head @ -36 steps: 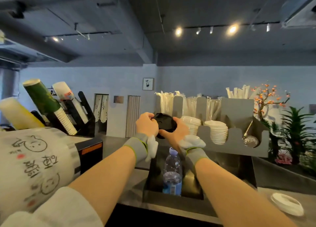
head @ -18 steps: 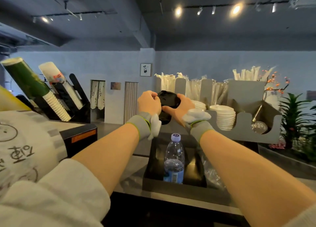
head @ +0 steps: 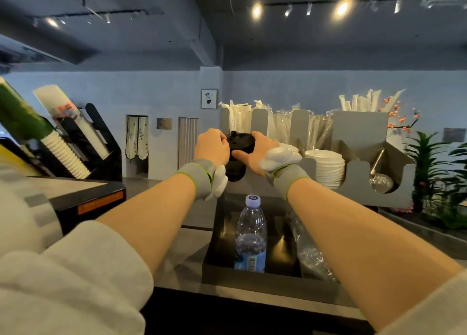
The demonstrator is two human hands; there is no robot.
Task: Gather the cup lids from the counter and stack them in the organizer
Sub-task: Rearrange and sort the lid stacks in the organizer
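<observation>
We have one view only, a wide-angle head camera, so no overlap with a second view to record. It faces forward and slightly down across the counter (head: 187, 266), with both forearms running from 5 and 7 o'clock up to the left hand (head: 211, 146) and right hand (head: 255, 150) just above centre. The hands sit near; the grey organizer (head: 358, 183) at 2 o'clock lies just beyond, ceiling lights at 12.

The room is dim with a blue-grey cast. Light comes from ceiling track spotlights (head: 342, 8), two of which flare into glare. The forearms (head: 353, 236) are evenly lit. The black tray (head: 252, 279) shows small reflections. Wide-angle distortion bends the frame edges. The sleeve (head: 68, 284) at lower left is soft and blurred.
</observation>
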